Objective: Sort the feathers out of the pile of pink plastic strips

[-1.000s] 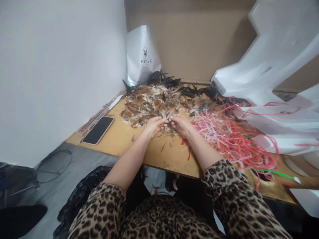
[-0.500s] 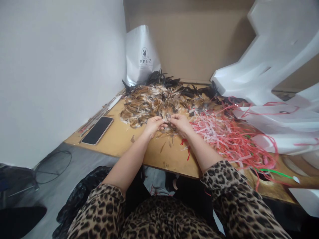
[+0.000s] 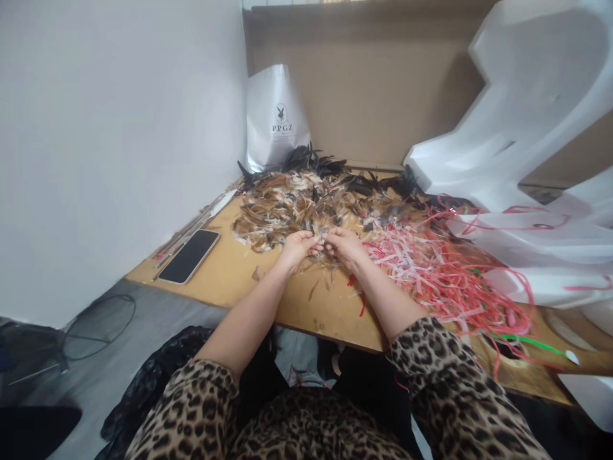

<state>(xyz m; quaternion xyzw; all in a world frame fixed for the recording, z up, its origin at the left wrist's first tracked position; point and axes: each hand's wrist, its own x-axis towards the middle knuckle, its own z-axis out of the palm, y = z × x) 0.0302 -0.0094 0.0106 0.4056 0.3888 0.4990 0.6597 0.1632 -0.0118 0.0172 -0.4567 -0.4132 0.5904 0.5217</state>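
Note:
A heap of brown, white and black feathers (image 3: 306, 201) covers the back of a wooden table (image 3: 239, 275). My left hand (image 3: 297, 246) and my right hand (image 3: 345, 246) meet at the heap's near edge, fingertips pinched together on a small bunch of feathers (image 3: 322, 237). Both hands are closed in a pinch. To the right of my right hand lies a tangle of pink and red strips (image 3: 431, 265).
A black phone (image 3: 189, 256) lies at the table's left edge, beside thin rods (image 3: 191, 223). A white bag (image 3: 275, 118) stands at the back against cardboard. White foam pieces (image 3: 522, 147) crowd the right side. A green strip (image 3: 536, 345) lies near the right front edge.
The view has tilted slightly, so everything sits lower in the picture. My hands stay pinched together at the same spot on the feather heap, with only small finger movement.

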